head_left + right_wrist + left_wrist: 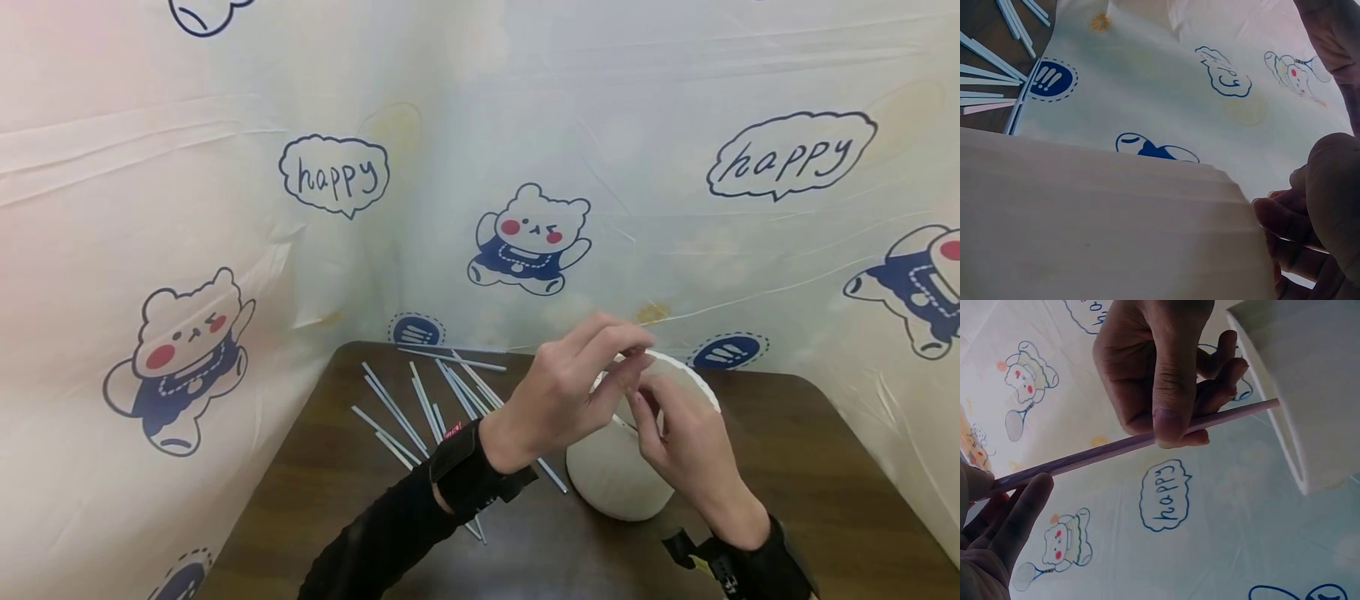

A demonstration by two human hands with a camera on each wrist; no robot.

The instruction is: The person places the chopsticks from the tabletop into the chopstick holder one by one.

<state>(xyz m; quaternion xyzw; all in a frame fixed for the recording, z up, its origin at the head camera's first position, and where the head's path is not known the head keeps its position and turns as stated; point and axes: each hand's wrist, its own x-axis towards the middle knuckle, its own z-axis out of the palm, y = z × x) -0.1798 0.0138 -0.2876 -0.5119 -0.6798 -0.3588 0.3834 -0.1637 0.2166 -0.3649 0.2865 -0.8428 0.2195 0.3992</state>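
Observation:
In the left wrist view, a thin purplish stick runs between the two hands, its far end at the rim of a pale, round-walled container. The left hand pinches the near end of this stick, and the right hand pinches it farther along between thumb and finger. From the head view, the left hand and right hand meet over the off-white container, partly covering its opening; the stick is hard to make out there. A container wall fills the lower right wrist view, beside the right hand.
Several thin pale blue and white sticks lie scattered on the dark brown table, left of the container. A small red item lies among them. A printed curtain hangs behind and beside the table.

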